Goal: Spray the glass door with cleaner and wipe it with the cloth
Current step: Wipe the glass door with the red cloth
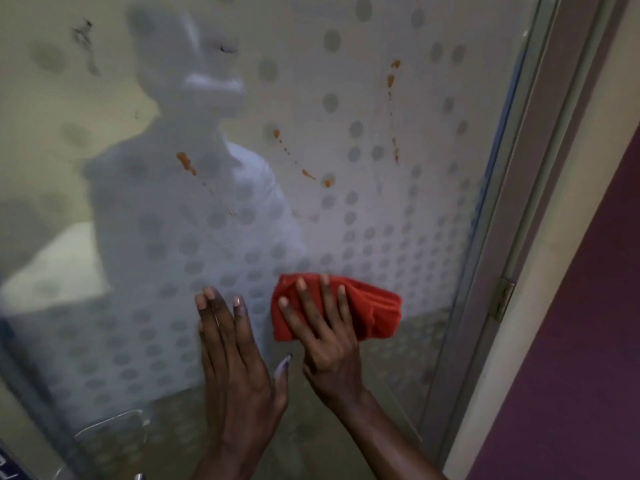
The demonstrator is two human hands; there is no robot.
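Note:
The glass door [346, 220] fills the view, patterned with frosted grey dots. Orange-brown smears [187, 163] and drips [390, 79] mark its upper middle, and dark smudges [85, 39] sit at the upper left. My right hand [325, 337] presses a bunched red cloth [374, 306] flat against the glass, below the stains. My left hand [235, 368] rests flat on the glass just left of it, fingers together, holding nothing. No spray bottle is in view.
The grey metal door frame [519, 237] runs down the right side, with a hinge [502, 299] on it. A purple wall [588, 341] lies to the right of the frame. A door handle [110, 427] shows at the lower left. A person's reflection appears in the glass.

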